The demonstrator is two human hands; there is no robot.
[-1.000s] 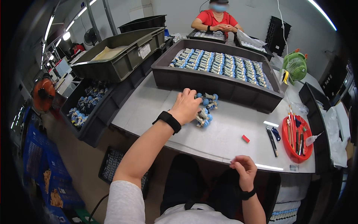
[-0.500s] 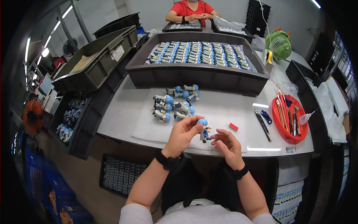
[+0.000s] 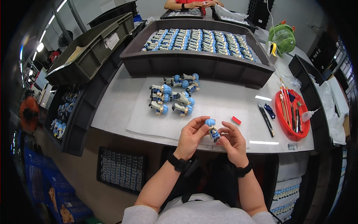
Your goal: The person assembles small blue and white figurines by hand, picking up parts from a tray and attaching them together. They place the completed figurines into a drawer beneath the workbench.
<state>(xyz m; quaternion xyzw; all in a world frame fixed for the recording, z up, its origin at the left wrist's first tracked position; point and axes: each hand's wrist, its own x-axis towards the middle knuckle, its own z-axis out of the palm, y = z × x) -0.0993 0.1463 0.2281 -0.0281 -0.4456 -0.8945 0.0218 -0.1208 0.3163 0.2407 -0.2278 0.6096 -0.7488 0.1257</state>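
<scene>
A small figurine [image 3: 212,130] with light blue hair and blue-and-white clothes stands nearly upright above the table's front edge. My left hand [image 3: 191,138] pinches its side between thumb and fingers. At its lower end, my right hand [image 3: 235,145] closes in with curled fingers, the thumb at the feet. Just beyond my left hand, a loose group of similar figurines [image 3: 182,109] lies on a white sheet [image 3: 149,125]. A small red block [image 3: 236,120] rests on the table past my right hand.
A big dark tray [image 3: 197,65] of figurines in rows spans the back. To the right are a red basket [image 3: 292,135] of brushes, a dark pen-like tool [image 3: 266,120] and a green fan [image 3: 283,39]. Figurine bins [image 3: 80,127] flank the left. A co-worker's hands [image 3: 199,4] show across the table.
The figurine has turned more upright, its front now showing. My right hand has moved in to its feet. The view has tilted downward a little.
</scene>
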